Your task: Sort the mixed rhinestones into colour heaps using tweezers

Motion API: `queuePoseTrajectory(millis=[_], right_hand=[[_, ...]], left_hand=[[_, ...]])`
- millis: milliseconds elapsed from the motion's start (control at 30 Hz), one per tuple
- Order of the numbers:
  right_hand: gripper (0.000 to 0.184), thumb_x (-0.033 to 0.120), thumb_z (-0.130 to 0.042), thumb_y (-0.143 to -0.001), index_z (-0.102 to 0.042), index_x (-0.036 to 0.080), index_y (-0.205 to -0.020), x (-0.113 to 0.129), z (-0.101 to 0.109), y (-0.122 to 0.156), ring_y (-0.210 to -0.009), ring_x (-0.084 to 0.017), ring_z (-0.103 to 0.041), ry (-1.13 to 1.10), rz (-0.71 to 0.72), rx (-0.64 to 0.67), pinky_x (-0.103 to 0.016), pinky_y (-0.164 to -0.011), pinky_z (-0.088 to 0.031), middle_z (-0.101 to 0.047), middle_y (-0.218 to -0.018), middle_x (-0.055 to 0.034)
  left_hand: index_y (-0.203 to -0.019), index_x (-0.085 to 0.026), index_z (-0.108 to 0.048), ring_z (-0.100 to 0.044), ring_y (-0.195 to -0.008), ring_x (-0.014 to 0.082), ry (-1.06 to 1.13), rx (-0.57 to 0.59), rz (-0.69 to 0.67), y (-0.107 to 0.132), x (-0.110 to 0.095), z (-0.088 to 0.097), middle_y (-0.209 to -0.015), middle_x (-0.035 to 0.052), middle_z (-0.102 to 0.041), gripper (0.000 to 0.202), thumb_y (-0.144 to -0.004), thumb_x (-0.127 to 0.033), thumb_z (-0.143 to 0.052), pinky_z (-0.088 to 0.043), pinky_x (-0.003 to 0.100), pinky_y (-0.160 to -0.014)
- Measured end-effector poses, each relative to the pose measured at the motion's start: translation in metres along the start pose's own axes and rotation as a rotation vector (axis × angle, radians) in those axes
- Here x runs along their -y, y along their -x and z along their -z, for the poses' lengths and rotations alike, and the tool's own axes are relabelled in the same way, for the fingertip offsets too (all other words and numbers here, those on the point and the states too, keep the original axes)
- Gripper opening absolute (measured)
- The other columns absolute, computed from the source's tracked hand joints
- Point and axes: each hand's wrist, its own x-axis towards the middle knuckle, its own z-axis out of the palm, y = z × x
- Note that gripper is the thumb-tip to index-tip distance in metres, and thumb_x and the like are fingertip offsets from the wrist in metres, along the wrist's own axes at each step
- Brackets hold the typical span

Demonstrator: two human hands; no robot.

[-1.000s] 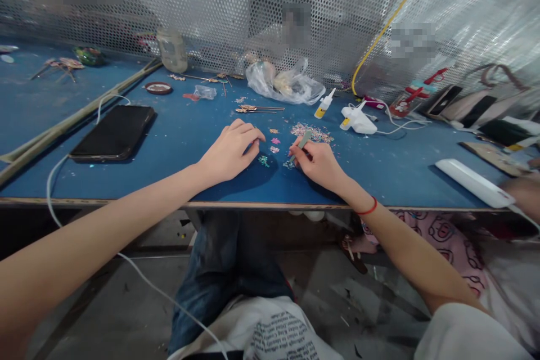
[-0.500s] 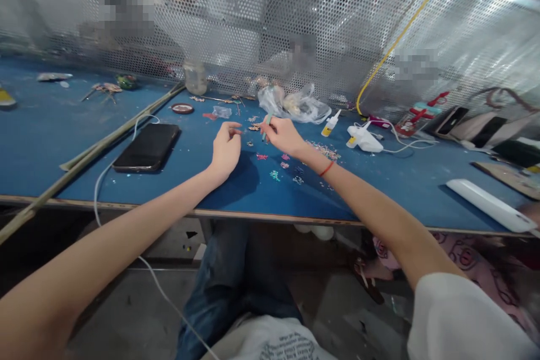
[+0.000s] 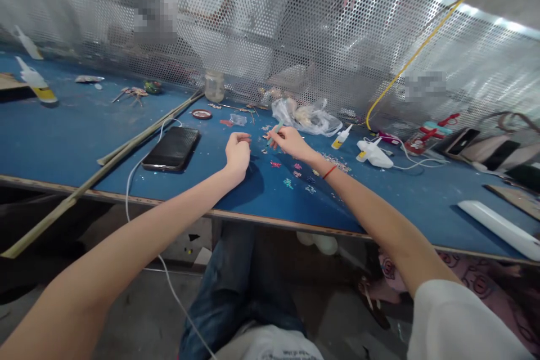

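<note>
My right hand (image 3: 287, 140) pinches a slim pale green pen-like tool (image 3: 275, 133), tilted over the blue table. Its lower end lies close to tiny pieces that the fingers partly hide. To the left, my left hand (image 3: 238, 154) rests on its side, fingers loosely bent, with nothing visible in them. Between and in front of the hands lie small heaps of tiny pieces: red (image 3: 275, 163), pink (image 3: 297, 167), teal (image 3: 288, 183), dark blue (image 3: 311, 179) and whitish (image 3: 310, 189). A larger mixed heap (image 3: 340, 163) spreads behind my right wrist.
A black phone (image 3: 172, 148) and long dry stalks (image 3: 139, 138) lie left, with a white cable (image 3: 130, 174). Behind are a tape roll (image 3: 202, 114), a jar (image 3: 214, 87) and a clear plastic bag (image 3: 312, 118). Glue bottles (image 3: 341, 136) and a white device (image 3: 498, 228) are right.
The view has swung left, so the table's things appear further right and lower. My left fingers look more curled. My right hand still holds the pale green tool, now tilted more.
</note>
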Motion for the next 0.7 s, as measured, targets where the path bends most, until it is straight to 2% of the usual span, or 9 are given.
queuePoseTrajectory(millis=[167,233,367,467,533,600,700], right_hand=[[0.046,0.056,-0.053,-0.102,-0.070,0.013,-0.094,0.004,0.020,0.010,-0.076,-0.021,-0.074,-0.025,-0.016,-0.042,-0.026,-0.049,-0.047,-0.078,-0.090,-0.0147],[0.047,0.056,-0.053,-0.101,-0.072,0.014,-0.097,0.004,0.029,0.019,-0.084,-0.024,-0.076,-0.032,-0.016,-0.055,-0.027,-0.051,-0.049,-0.079,-0.092,-0.0146],[0.041,0.052,-0.059,-0.099,-0.078,0.016,-0.095,0.005,0.046,0.049,-0.094,-0.027,-0.077,-0.005,0.007,-0.085,-0.038,-0.076,-0.060,-0.081,-0.098,-0.0121],[0.035,0.049,-0.062,-0.098,-0.082,0.022,-0.091,0.009,0.053,0.080,-0.111,-0.031,-0.075,0.114,0.144,-0.084,-0.048,-0.097,-0.058,-0.081,-0.108,-0.0086],[0.029,0.045,-0.063,-0.098,-0.083,0.025,-0.094,0.014,0.056,0.102,-0.123,-0.033,-0.070,0.173,0.239,-0.087,-0.050,-0.101,-0.058,-0.081,-0.109,-0.0072],[0.024,0.039,-0.063,-0.099,-0.083,0.027,-0.102,0.020,0.059,0.124,-0.126,-0.033,-0.069,0.258,0.290,-0.073,-0.052,-0.102,-0.058,-0.079,-0.118,-0.0071],[0.022,0.033,-0.061,-0.101,-0.082,0.029,-0.107,0.026,0.065,0.161,-0.126,-0.032,-0.069,0.382,0.327,-0.068,-0.057,-0.109,-0.052,-0.072,-0.135,-0.0076]], left_hand=[[-0.125,-0.015,-0.063,-0.068,-0.105,0.0205,0.032,-0.018,0.036,0.006,-0.007,-0.001,-0.122,0.0097,-0.067,0.033,-0.101,-0.038,-0.064,-0.061,0.040,-0.091],[-0.124,-0.015,-0.063,-0.068,-0.105,0.0207,0.045,-0.026,0.045,0.009,-0.011,0.000,-0.122,0.0097,-0.067,0.033,-0.101,-0.038,-0.064,-0.061,0.041,-0.091],[-0.116,-0.014,-0.065,-0.068,-0.101,0.0192,0.050,-0.003,0.051,0.014,-0.018,0.001,-0.115,0.0081,-0.068,0.028,-0.101,-0.037,-0.064,-0.060,0.039,-0.089],[-0.105,-0.013,-0.066,-0.065,-0.093,0.0166,0.035,0.014,0.037,0.016,-0.023,0.000,-0.104,0.0051,-0.068,0.017,-0.100,-0.029,-0.063,-0.057,0.034,-0.085],[-0.097,-0.014,-0.065,-0.063,-0.088,0.0153,0.019,0.019,0.027,0.019,-0.025,-0.001,-0.096,0.0031,-0.067,0.007,-0.097,-0.016,-0.058,-0.053,0.030,-0.081],[-0.089,-0.016,-0.064,-0.061,-0.085,0.0149,0.003,0.027,0.019,0.021,-0.027,-0.002,-0.091,0.0022,-0.066,0.016,-0.092,-0.006,-0.052,-0.048,0.027,-0.076],[-0.085,-0.019,-0.062,-0.060,-0.086,0.0157,-0.014,0.036,0.003,0.025,-0.029,-0.002,-0.091,0.0024,-0.066,0.021,-0.087,-0.004,-0.047,-0.044,0.027,-0.074]])
